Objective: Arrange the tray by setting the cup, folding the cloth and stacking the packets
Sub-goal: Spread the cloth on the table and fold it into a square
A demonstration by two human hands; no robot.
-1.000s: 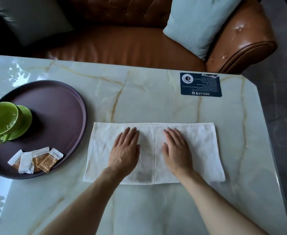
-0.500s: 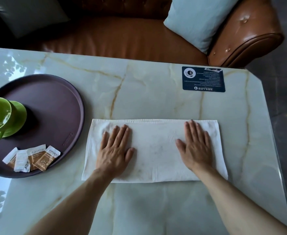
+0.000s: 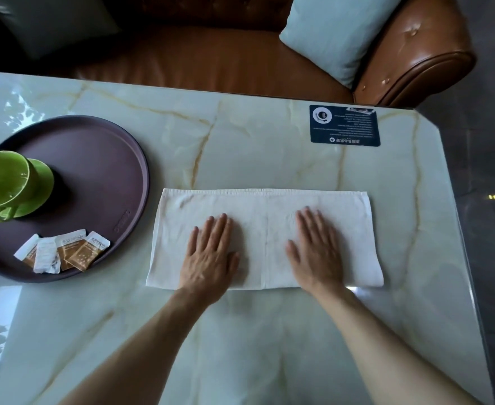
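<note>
From the head view, both hands lie flat, fingers spread, gripping nothing: the left hand (image 3: 209, 255) and right hand (image 3: 316, 251) press the folded cloth (image 3: 263, 238) at mid-frame on the worktop (image 3: 255, 147), likely flattening its crease. At left, the tray (image 3: 103, 159) holds the cup (image 3: 2, 179) and loose packets (image 3: 65, 254).
</note>
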